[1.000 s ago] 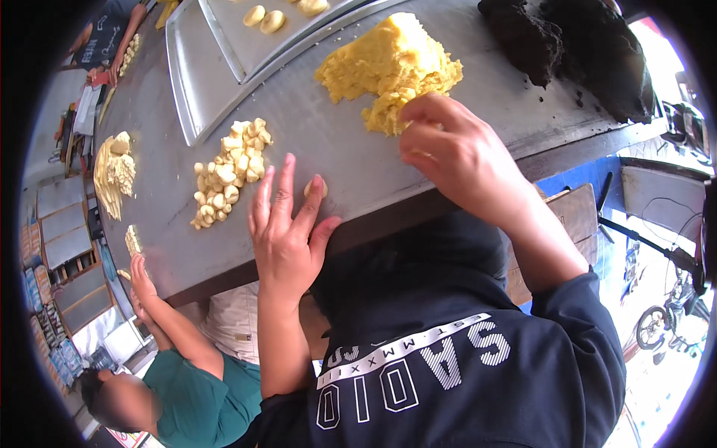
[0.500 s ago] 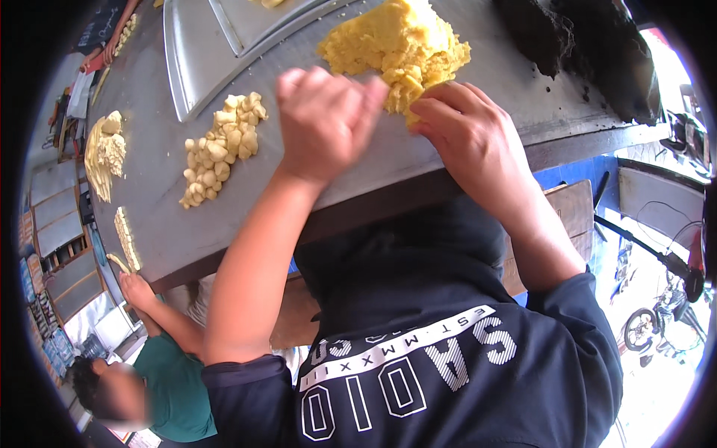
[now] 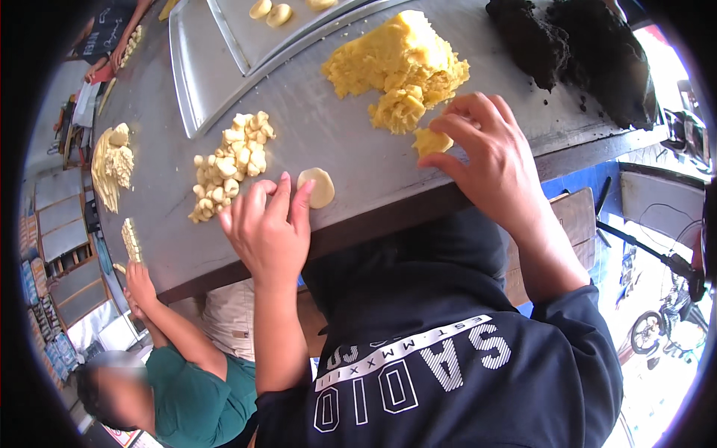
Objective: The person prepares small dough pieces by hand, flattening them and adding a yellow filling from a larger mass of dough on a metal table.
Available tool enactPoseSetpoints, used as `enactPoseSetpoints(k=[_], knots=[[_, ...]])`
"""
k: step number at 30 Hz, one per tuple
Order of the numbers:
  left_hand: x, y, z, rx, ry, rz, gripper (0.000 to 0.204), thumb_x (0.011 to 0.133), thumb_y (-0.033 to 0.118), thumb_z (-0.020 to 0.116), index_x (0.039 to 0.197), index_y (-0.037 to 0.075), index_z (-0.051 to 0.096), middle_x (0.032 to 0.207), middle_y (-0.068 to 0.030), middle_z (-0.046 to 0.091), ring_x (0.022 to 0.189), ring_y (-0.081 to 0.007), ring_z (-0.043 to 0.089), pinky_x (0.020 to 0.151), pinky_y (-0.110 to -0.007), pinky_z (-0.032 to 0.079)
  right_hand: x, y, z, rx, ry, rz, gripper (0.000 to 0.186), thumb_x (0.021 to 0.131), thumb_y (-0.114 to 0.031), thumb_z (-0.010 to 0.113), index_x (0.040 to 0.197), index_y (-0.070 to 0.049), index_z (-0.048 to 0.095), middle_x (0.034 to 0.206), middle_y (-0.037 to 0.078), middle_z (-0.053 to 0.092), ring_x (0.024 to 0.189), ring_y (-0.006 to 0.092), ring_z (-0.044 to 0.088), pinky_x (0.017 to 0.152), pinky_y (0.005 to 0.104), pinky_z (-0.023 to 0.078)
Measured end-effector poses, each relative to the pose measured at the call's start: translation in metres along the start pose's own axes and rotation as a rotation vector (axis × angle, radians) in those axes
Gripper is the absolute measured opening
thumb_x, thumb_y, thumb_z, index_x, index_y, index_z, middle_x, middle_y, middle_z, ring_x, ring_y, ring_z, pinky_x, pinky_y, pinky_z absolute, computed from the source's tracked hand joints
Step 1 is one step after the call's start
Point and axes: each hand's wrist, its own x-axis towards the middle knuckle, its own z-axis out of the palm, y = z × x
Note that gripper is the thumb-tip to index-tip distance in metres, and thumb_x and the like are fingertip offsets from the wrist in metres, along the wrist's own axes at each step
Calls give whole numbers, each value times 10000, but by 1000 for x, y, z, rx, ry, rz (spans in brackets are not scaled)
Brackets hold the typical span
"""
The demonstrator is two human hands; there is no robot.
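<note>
Your left hand [image 3: 267, 228] is lying open and flat on the grey metal table [image 3: 336, 142], fingers spread, gripping nothing; its fingertips are just touching a small flattened dough disc [image 3: 320, 187] sitting near the table's front edge. Your right hand [image 3: 489, 157] is curling loosely over a small yellow dough piece [image 3: 432, 140], fingertips pinching at it, right beside the big yellow dough mound [image 3: 399, 67]. A pile of small pale dough chunks [image 3: 230, 164] is sitting left of the disc, near your left hand. Metal trays [image 3: 224, 52] are lying further back, holding a few shaped pieces [image 3: 270, 12]. A dark crumbly mass [image 3: 575, 48] is resting at the far right. Another person's hand [image 3: 138, 284] is reaching to the table's left edge by a strip of dough pieces [image 3: 131, 239].
</note>
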Motion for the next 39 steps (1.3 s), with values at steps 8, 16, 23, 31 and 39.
enactPoseSetpoints(k=[8,16,23,31,39], knots=[[-13,23,19,-586,32,-233,56,1129,43,733,1145,-11,728,1165,-118,758,1075,-277,740,927,-392,609,4,-21,4,131,-102,-124,324,914,-52,886,1227,-37,802,1268,129,768,1075,386,753,958,489,642],[19,53,0,-1384,-158,-761,524,1236,214,629,1676,-52,529,1271,-166,842,1135,-159,784,991,-315,618,15,-55,37,417,-39,-172,316,914,-78,892,1212,-65,788,1229,117,767,1052,343,766,908,448,653],[8,13,25,-928,-119,-227,262,868,103,956,1069,6,819,1174,-104,815,1007,-198,795,841,-362,626,30,-60,37,828,-45,-182,185,885,-54,793,1069,-49,809,1093,135,768,944,353,790,825,442,660],[30,31,29,-745,-56,-19,549,710,371,1077,985,60,718,898,-88,710,799,-350,758,701,-455,595,19,-61,46,525,-118,-342,189,818,-78,802,1005,-64,776,1101,116,747,1065,341,752,870,457,641],[18,24,24,-998,-263,66,567,720,422,1078,1016,78,738,842,-83,743,802,-365,785,711,-455,607,36,-62,43,552,-64,-149,426,773,-114,921,1183,-89,810,1308,108,704,1167,348,702,982,460,626]])
